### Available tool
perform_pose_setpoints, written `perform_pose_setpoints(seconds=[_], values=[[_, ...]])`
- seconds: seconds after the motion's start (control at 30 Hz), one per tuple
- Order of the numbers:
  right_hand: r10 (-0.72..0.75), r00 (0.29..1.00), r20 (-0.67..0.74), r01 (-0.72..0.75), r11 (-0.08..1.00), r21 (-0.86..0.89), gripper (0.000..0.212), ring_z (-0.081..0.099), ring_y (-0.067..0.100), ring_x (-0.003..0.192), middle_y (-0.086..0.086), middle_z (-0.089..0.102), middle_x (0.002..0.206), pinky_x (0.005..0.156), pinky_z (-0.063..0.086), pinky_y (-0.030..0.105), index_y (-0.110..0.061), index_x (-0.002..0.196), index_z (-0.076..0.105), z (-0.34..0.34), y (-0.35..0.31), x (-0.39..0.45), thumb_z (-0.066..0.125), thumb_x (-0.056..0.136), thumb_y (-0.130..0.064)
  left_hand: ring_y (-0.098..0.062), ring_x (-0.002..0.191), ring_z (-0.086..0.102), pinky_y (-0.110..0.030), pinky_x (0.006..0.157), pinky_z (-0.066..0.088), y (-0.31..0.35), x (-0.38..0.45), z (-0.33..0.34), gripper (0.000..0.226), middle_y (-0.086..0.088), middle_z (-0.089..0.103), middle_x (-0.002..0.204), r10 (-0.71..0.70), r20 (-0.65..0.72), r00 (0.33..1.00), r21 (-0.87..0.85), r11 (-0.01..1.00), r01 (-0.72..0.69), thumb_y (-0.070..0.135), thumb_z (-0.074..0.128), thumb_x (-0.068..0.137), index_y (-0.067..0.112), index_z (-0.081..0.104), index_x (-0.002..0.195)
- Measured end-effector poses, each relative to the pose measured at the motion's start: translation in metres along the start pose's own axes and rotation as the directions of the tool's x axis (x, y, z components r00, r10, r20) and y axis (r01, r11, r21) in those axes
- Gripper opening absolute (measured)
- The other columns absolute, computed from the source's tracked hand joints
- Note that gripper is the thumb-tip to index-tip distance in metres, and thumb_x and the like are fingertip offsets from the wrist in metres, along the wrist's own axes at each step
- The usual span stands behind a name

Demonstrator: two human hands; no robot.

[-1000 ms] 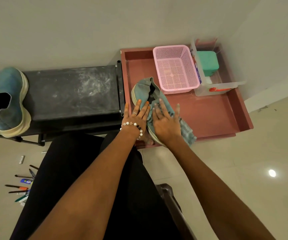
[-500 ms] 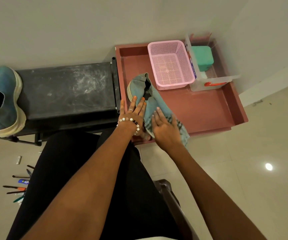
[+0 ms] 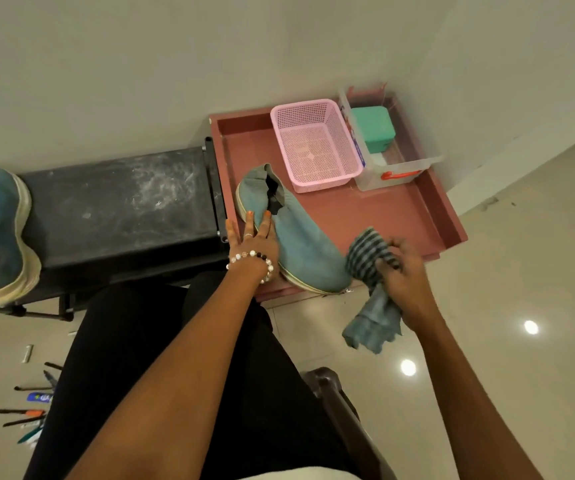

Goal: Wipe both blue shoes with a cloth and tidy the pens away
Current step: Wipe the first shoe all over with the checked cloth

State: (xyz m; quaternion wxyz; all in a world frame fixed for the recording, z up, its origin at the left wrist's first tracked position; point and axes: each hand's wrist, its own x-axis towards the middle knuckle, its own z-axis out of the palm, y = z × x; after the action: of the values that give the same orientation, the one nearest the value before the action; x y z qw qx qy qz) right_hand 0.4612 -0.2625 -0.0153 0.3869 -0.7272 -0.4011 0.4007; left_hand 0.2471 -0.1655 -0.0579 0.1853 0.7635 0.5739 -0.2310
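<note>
1 blue fabric shoe (image 3: 296, 233) on the red tray's (image 3: 448, 216) near edge: left hand (image 3: 254, 237) flat, steadying; right hand (image 3: 405, 275) grips striped grey cloth (image 3: 369, 289). I'd re-bunch it, then wipe heel to toe.

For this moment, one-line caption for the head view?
Left hand steadies blue shoe in pink tray; right hand grips striped cloth.

plain grey wall (image 3: 209, 57), glossy beige tile floor (image 3: 521, 271) with ceiling-light glare spots, scuffed black bench (image 3: 123, 202) against wall, dark chair edge (image 3: 334, 393) bottom centre
</note>
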Motion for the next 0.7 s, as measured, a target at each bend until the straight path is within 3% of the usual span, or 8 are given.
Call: perform_pose_setpoints(seconds=[0.07, 0.13, 0.17, 0.23, 0.3, 0.33, 0.5, 0.7], values=[[-0.030, 0.975, -0.219, 0.045, 0.997, 0.065, 0.030, 0.062, 0.017, 0.093, -0.001, 0.062, 0.100, 0.076, 0.053, 0.026, -0.015, 0.115, 0.054, 0.004, -0.007, -0.003, 0.052, 0.088, 0.000, -0.029, 0.147, -0.014, -0.059, 0.112, -0.009, 0.015, -0.010, 0.006, 0.078, -0.007, -0.014, 0.160, 0.012, -0.104, 0.994, -0.047, 0.999, -0.017, 0.006, 0.046, 0.090, 0.008, 0.001, 0.153], [-0.286, 0.929, -0.234, 0.252, 0.954, -0.165, 0.031, 0.059, 0.018, 0.094, 0.002, 0.063, 0.105, 0.078, 0.051, 0.027, -0.013, 0.114, 0.058, 0.022, -0.007, -0.001, 0.056, 0.086, -0.002, -0.028, 0.148, -0.007, -0.052, 0.116, -0.002, 0.026, -0.014, 0.013, 0.072, -0.011, -0.010, 0.161, 0.117, -0.152, 0.981, 0.003, 0.993, -0.118, 0.005, 0.044, 0.091, 0.005, 0.006, 0.153], [-0.422, 0.898, -0.124, 0.367, 0.874, -0.317, 0.033, 0.056, 0.020, 0.098, 0.005, 0.062, 0.109, 0.081, 0.049, 0.030, -0.011, 0.115, 0.060, 0.034, -0.003, 0.002, 0.059, 0.083, -0.002, -0.027, 0.148, -0.006, -0.050, 0.117, -0.001, 0.027, -0.014, 0.016, 0.071, -0.012, -0.009, 0.161, 0.167, -0.139, 0.976, 0.044, 0.986, -0.163, 0.006, 0.042, 0.092, 0.004, 0.004, 0.153], [-0.531, 0.815, 0.232, 0.540, 0.552, -0.635, 0.043, 0.051, 0.026, 0.103, 0.012, 0.060, 0.117, 0.081, 0.048, 0.036, -0.007, 0.115, 0.063, 0.061, 0.014, 0.006, 0.068, 0.073, -0.002, -0.024, 0.148, -0.009, -0.048, 0.118, 0.001, 0.023, -0.014, 0.021, 0.070, -0.010, -0.014, 0.160, 0.176, -0.063, 0.982, 0.076, 0.982, -0.171, 0.009, 0.038, 0.095, 0.005, -0.001, 0.153], [-0.440, 0.767, 0.467, 0.604, 0.248, -0.757, 0.054, 0.057, 0.031, 0.103, 0.014, 0.062, 0.117, 0.078, 0.051, 0.041, -0.005, 0.111, 0.066, 0.076, 0.035, 0.003, 0.076, 0.058, -0.001, -0.022, 0.148, -0.013, -0.047, 0.118, -0.001, 0.019, -0.016, 0.024, 0.068, -0.007, -0.020, 0.159, 0.155, -0.008, 0.988, 0.087, 0.984, -0.153, 0.010, 0.035, 0.098, 0.007, -0.006, 0.153], [-0.393, 0.769, 0.504, 0.603, 0.181, -0.777, 0.059, 0.058, 0.032, 0.104, 0.013, 0.064, 0.117, 0.079, 0.051, 0.043, -0.006, 0.111, 0.067, 0.077, 0.040, -0.002, 0.077, 0.053, -0.003, -0.022, 0.147, -0.014, -0.048, 0.118, -0.003, 0.018, -0.016, 0.024, 0.067, -0.007, -0.021, 0.159, 0.161, -0.003, 0.987, 0.100, 0.982, -0.160, 0.009, 0.033, 0.099, 0.007, -0.007, 0.153], [-0.283, 0.831, 0.479, 0.540, 0.203, -0.817, 0.064, 0.061, 0.032, 0.108, 0.009, 0.066, 0.117, 0.078, 0.052, 0.049, -0.006, 0.109, 0.069, 0.068, 0.041, -0.019, 0.080, 0.046, -0.005, -0.022, 0.147, -0.015, -0.048, 0.117, -0.005, 0.018, -0.018, 0.021, 0.067, -0.007, -0.023, 0.158, 0.168, 0.007, 0.986, 0.093, 0.981, -0.168, 0.005, 0.030, 0.098, 0.007, -0.010, 0.152], [-0.190, 0.860, 0.474, 0.510, 0.361, -0.781, 0.052, 0.037, 0.031, 0.131, 0.011, 0.043, 0.144, 0.096, 0.036, 0.045, -0.001, 0.132, 0.048, 0.112, 0.013, 0.001, 0.057, 0.081, -0.005, -0.016, 0.147, -0.015, -0.052, 0.116, -0.004, 0.012, -0.021, 0.017, 0.068, 0.000, -0.025, 0.158, 0.175, 0.046, 0.984, 0.107, 0.978, -0.179, 0.012, 0.032, 0.100, 0.013, -0.011, 0.152]])
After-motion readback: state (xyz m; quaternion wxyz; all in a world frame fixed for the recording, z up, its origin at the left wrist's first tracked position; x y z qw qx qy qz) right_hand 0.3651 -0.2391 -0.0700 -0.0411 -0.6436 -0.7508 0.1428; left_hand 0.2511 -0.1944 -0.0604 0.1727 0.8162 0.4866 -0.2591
